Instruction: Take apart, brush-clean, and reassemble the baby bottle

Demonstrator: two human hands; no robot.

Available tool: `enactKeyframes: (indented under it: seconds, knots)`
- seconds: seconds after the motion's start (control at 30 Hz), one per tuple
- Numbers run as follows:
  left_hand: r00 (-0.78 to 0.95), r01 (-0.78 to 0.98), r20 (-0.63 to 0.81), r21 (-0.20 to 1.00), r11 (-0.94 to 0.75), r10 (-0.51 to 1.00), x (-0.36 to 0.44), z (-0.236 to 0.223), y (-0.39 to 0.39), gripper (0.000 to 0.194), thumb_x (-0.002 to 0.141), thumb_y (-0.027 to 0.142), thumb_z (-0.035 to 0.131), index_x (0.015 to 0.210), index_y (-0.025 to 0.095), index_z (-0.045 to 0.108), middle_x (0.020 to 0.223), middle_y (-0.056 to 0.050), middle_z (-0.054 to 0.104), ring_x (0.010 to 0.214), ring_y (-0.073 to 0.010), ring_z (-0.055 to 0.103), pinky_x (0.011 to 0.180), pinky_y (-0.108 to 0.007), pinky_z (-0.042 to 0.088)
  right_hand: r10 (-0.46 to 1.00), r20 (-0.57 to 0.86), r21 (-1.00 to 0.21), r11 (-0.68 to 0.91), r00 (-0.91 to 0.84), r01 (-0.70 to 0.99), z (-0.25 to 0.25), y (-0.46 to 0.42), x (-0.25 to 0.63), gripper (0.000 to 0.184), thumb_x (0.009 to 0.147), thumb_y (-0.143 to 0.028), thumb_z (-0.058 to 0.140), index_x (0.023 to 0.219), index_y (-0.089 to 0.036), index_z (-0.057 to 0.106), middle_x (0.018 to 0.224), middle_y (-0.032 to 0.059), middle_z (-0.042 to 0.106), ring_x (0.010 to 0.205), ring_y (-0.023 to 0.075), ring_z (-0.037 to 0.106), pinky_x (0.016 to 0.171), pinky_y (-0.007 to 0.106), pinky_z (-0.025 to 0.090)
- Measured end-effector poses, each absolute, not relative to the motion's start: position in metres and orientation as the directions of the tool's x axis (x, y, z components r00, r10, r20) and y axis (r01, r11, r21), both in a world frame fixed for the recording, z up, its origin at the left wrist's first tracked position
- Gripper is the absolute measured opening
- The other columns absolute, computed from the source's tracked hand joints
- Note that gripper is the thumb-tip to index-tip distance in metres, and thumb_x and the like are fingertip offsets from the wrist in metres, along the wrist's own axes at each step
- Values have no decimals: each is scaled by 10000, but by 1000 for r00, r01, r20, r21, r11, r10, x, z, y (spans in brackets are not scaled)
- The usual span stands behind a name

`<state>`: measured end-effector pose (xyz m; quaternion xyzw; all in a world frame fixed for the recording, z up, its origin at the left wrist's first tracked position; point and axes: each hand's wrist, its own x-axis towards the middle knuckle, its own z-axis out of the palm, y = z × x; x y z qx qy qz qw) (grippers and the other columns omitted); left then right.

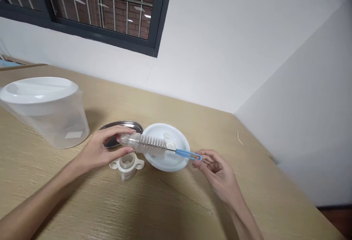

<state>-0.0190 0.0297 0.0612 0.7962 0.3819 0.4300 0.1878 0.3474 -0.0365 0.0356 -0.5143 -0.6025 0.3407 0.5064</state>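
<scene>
Thumb and fingers of my left hand [103, 146] are closed around a small clear piece [129, 140] with a rounded end; its exact kind is unclear. My right hand [217, 170] pinches the looped end of a bottle brush's blue handle [187, 154]. The brush's white bristles [152, 143] point left, with the tip at or inside the clear piece. A white bowl [180, 163] with some small clear parts in it lies beneath the brush. Below my left fingers stands a small white bottle with two side handles [128, 165]. Partly hidden behind that hand is a steel dish [134, 124].
A translucent pitcher [60, 122] with a white lid stands at the left on the wooden table [115, 210]. A thin wire brush [184, 195] lies near the front. Farther right is a short pale strip [239, 138]. The wall and barred window rise behind.
</scene>
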Motion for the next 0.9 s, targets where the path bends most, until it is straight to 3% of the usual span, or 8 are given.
enactKeyframes:
  seconds: [0.1, 0.27, 0.33, 0.4, 0.47, 0.57, 0.67, 0.9]
  knots:
    - [361, 419, 563, 615, -668, 744, -19, 60, 30, 428, 785, 383, 807, 1194, 305, 704, 1188, -34, 757, 1102, -233, 698, 846, -297, 589, 977, 211, -911, 191, 14, 367, 35, -38, 351, 346, 900, -524, 662, 941, -180, 672, 695, 51, 713, 630, 164, 656, 605, 261, 509]
    - [404, 419, 545, 604, -678, 735, -18, 60, 29, 433, 796, 370, 799, 1212, 317, 692, 1219, -18, 750, 1142, -227, 688, 876, -291, 588, 979, 197, -879, 201, -54, 433, 35, -37, 350, 500, 992, -552, 487, 692, -177, 627, 556, 31, 625, 543, 129, 564, 575, 248, 452]
    - [395, 431, 547, 599, -674, 738, -19, 61, 28, 426, 793, 374, 801, 1202, 320, 696, 1207, -13, 754, 1137, -227, 689, 886, -297, 585, 977, 209, -871, 203, -36, 447, 36, -37, 347, 472, 986, -537, 511, 732, -171, 668, 603, 36, 638, 591, 132, 586, 587, 238, 465]
    - [368, 444, 555, 600, -665, 746, -19, 62, 28, 419, 782, 384, 808, 1183, 318, 705, 1186, -12, 759, 1123, -233, 692, 884, -305, 582, 970, 245, -888, 223, 2, 402, 38, -36, 345, 347, 951, -510, 594, 983, -181, 699, 698, 31, 681, 674, 143, 640, 635, 233, 506]
    - [341, 451, 554, 613, -649, 760, -20, 61, 29, 411, 779, 390, 809, 1171, 316, 709, 1174, -15, 760, 1112, -237, 695, 878, -313, 581, 959, 281, -917, 259, 31, 303, 38, -36, 344, 378, 892, -467, 696, 1165, -214, 625, 801, 26, 717, 753, 152, 686, 698, 242, 546]
    - [333, 430, 539, 643, -634, 773, -21, 57, 32, 419, 783, 384, 805, 1184, 314, 703, 1185, -23, 755, 1109, -239, 696, 896, -329, 581, 963, 269, -937, 258, 14, 234, 35, -35, 347, 331, 855, -426, 751, 1070, -216, 614, 880, 47, 743, 802, 159, 717, 758, 258, 568]
    - [349, 396, 540, 655, -643, 766, -20, 52, 35, 440, 785, 361, 807, 1206, 315, 690, 1207, -29, 747, 1135, -237, 687, 963, -351, 568, 978, 210, -939, 203, -3, 277, 29, -34, 350, 315, 887, -464, 706, 1032, -192, 638, 829, 61, 751, 782, 169, 722, 761, 269, 565]
    - [371, 328, 585, 643, -692, 721, -21, 52, 29, 487, 781, 306, 817, 1241, 363, 668, 1246, -10, 732, 1201, -226, 656, 1044, -357, 541, 986, 163, -925, 163, -29, 343, 28, -35, 346, 465, 971, -572, 522, 768, -171, 639, 518, 21, 627, 491, 122, 556, 552, 236, 452]
